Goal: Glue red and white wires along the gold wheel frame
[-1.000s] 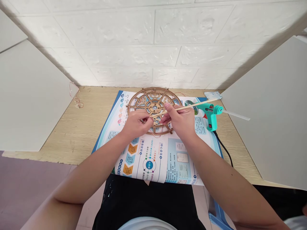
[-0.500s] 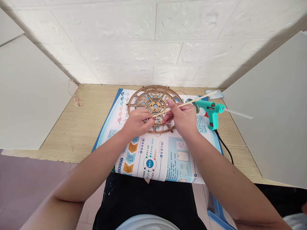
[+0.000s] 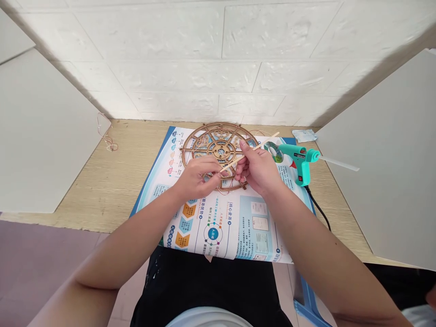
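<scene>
A thin pale wooden stick (image 3: 264,142) slants up to the right between my two hands. My right hand (image 3: 260,167) grips it, thumb on top and fingers curled below. At the stick's lower end, my left hand (image 3: 201,176) pinches with thumb and fingers; the exact contact is partly hidden. Beneath both hands lies a round brown openwork wheel (image 3: 194,136) with spokes and curled ornaments, partly covered by them. Thin wires run over the wheel. It rests on a printed poster sheet (image 3: 218,213).
Right of my hands stands a teal glue gun (image 3: 301,161) with a glue stick at its back and a black cord. A roll of tape (image 3: 278,157) is beside its nozzle. A small white packet (image 3: 304,135) lies behind. Loose wire (image 3: 111,141) sits left. White panels (image 3: 384,159) flank the table.
The stick has slid down and left through my right hand, so less of it sticks out at the upper right. My left hand has shifted slightly to the right.
</scene>
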The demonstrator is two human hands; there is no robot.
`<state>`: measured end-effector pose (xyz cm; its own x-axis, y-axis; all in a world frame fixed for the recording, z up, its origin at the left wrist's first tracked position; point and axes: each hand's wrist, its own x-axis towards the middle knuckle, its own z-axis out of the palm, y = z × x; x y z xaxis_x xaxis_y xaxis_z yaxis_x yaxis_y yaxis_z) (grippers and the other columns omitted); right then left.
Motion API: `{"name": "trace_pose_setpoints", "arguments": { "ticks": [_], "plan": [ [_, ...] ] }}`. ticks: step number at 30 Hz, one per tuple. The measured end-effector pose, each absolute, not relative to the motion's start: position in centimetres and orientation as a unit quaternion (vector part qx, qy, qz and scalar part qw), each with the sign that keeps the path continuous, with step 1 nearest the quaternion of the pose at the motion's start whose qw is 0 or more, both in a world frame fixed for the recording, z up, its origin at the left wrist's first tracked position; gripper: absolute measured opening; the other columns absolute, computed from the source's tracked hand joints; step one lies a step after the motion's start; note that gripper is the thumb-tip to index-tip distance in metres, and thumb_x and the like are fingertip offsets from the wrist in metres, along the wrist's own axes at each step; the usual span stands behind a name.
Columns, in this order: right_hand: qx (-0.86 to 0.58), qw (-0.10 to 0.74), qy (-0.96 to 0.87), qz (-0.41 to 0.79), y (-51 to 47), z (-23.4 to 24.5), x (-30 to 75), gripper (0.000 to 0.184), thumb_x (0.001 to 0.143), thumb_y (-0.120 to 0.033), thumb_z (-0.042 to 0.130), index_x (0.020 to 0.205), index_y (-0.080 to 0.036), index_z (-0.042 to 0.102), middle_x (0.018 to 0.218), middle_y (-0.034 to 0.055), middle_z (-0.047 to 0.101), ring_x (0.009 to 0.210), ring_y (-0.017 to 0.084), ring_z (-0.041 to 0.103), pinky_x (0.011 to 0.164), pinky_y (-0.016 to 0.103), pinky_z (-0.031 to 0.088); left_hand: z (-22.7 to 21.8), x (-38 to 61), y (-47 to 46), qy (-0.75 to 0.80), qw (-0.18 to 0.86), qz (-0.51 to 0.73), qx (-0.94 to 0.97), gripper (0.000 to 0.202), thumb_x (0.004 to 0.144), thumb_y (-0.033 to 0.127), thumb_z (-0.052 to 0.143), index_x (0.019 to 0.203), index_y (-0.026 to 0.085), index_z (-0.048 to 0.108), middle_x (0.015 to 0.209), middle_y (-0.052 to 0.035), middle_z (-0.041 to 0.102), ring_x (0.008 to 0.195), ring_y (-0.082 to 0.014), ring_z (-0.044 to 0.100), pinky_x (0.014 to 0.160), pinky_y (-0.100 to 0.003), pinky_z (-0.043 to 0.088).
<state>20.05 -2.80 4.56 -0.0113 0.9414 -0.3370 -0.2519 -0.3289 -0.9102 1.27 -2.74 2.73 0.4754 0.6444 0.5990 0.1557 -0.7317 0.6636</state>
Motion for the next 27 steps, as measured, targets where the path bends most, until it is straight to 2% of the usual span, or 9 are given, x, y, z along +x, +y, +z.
{"name": "trace_pose_setpoints", "arguments": {
  "ticks": [19,27],
  "plan": [
    [-0.467,0.515,-0.385,0.607,-2.89,3.73,20.16,0.063,0.064,-0.075,0.087,0.050,-0.019,0.062,0.044,0.0022,0.062,0.033,0.014,0.057,0.030,0.022,0.041,2.95,1.14,-3.02,0.286,0.360,0.408,0.789,0.031,0.084,0.009,0.052,0.075,0.018,0.080,0.063,-0.0020,0.068,0.064,-0.0146,0.063,0.059,-0.027,0.050],
    [-0.452,0.507,-0.361,0.639,-2.85,3.82,19.83,0.063,0.061,-0.074,0.089,0.049,-0.018,0.062,0.044,0.0009,0.060,0.033,0.012,0.056,0.030,0.020,0.041,3.04,0.99,-3.01,0.263,0.386,0.406,0.785,0.029,0.089,0.013,0.054,0.080,0.019,0.081,0.067,-0.0030,0.071,0.067,-0.0161,0.065,0.064,-0.030,0.052]
  ]
}}
